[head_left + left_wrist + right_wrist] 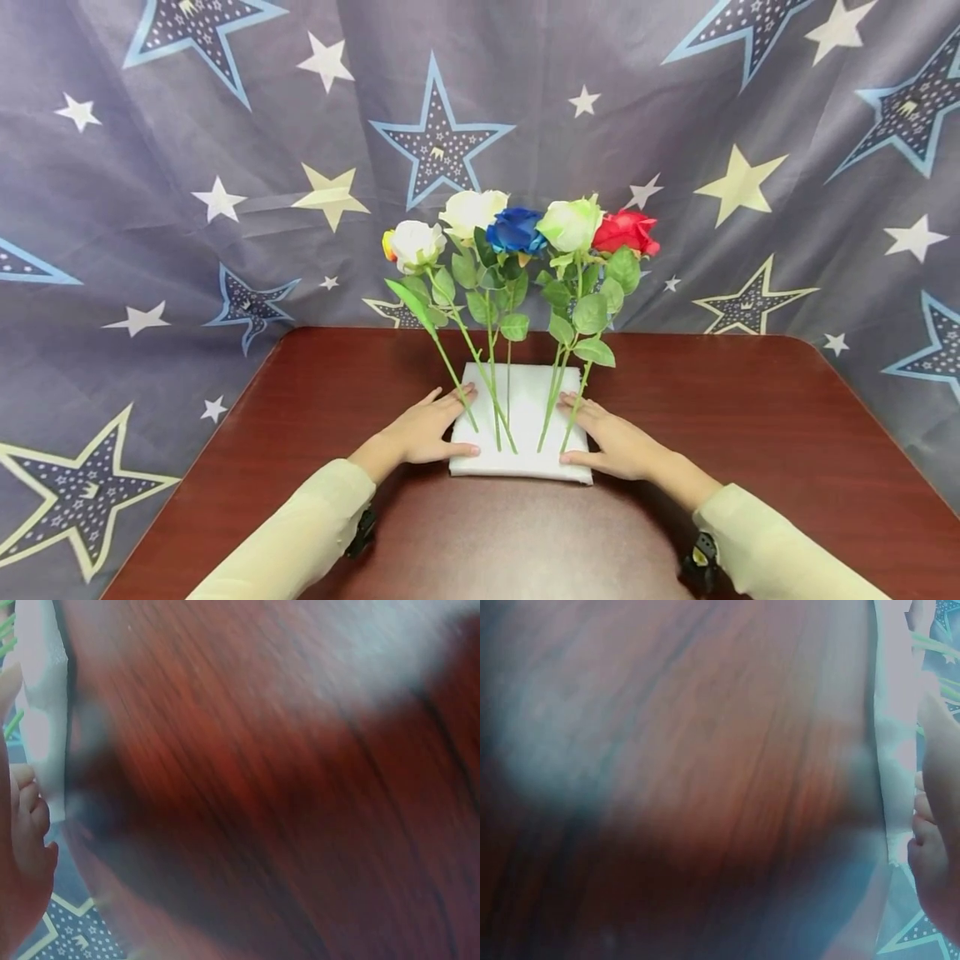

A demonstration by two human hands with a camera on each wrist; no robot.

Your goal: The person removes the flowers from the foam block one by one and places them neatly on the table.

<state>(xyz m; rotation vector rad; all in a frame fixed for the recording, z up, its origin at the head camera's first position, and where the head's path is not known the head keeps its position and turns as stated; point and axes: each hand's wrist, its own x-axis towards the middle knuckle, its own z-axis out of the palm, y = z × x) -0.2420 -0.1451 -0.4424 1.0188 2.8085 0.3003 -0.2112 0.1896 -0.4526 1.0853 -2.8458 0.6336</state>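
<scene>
A white foam block (529,390) lies on the table, with several artificial roses standing upright or slightly tilted in it. From left to right are a white rose (417,246), a cream rose (474,211), a blue rose (516,230), a pale green-white rose (572,223) and a red rose (627,232). Part of a yellow-orange bloom (387,246) shows behind the white one. My left hand (431,429) rests on the block's left side, fingers extended and thumb apart. On its right side, my right hand (617,440) touches the foam in a similar pose, beside the stems.
The dark red wooden table (750,417) extends around the block and reflects light near its front. Behind it hangs a grey curtain (525,100) printed with stars. Black wrist devices (362,533) sit at both sleeves.
</scene>
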